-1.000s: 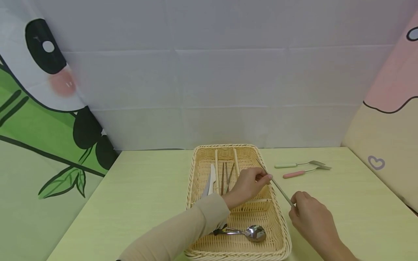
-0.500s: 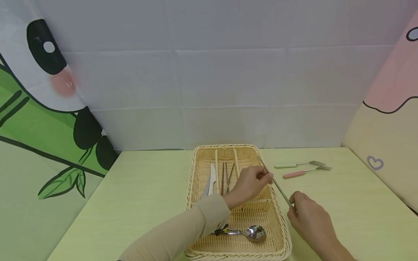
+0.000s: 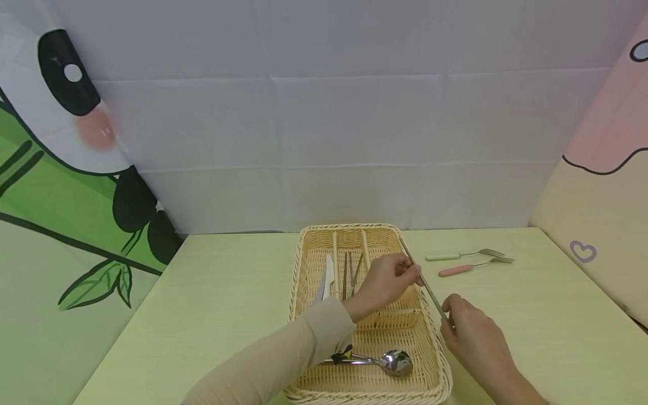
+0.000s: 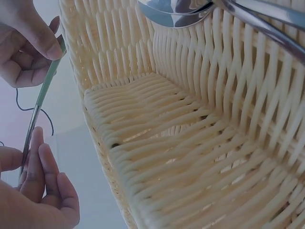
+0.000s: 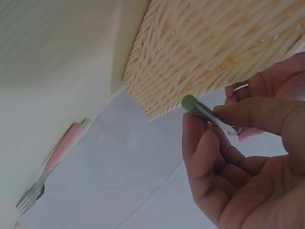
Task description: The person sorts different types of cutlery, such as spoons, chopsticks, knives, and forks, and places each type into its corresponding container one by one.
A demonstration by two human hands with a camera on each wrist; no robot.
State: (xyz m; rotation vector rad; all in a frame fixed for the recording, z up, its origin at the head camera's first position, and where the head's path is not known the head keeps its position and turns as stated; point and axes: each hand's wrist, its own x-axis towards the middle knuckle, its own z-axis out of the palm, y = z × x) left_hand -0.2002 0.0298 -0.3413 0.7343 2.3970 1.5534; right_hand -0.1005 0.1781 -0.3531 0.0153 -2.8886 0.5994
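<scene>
The utensil [image 3: 424,284], a thin metal rod with a pale green handle end, was held in the air between both hands over the right rim of the basket [image 3: 441,360]. Its long axis ran slantwise along that rim, from the far end near the basket's far right corner down and outward to the near end just outside the rim. The left hand [image 3: 387,281] reached across the basket from its left side and pinched the shaft partway along, thumb and forefinger closed on it. The right hand [image 3: 468,332] lay outside the basket's right wall, above the desk [image 3: 228,292], and pinched the near end; in the right wrist view the green tip [image 5: 190,103] showed between thumb and fingers [image 5: 200,157], close by the basket's outer weave. So both hands were clamped on the same piece, the left farther along it, the right at the end nearer the person, and neither was freer than the other. What kind of head the utensil bore I could not tell.

Inside the basket, a knife [image 3: 326,281] lay in the far left slot, chopsticks [image 3: 349,273] in the next slot to the right, and a spoon [image 3: 392,361] in the near compartment. Two forks, one green-handled [image 3: 458,256] and one pink-handled [image 3: 468,268], lay on the desk well right of the basket.
</scene>
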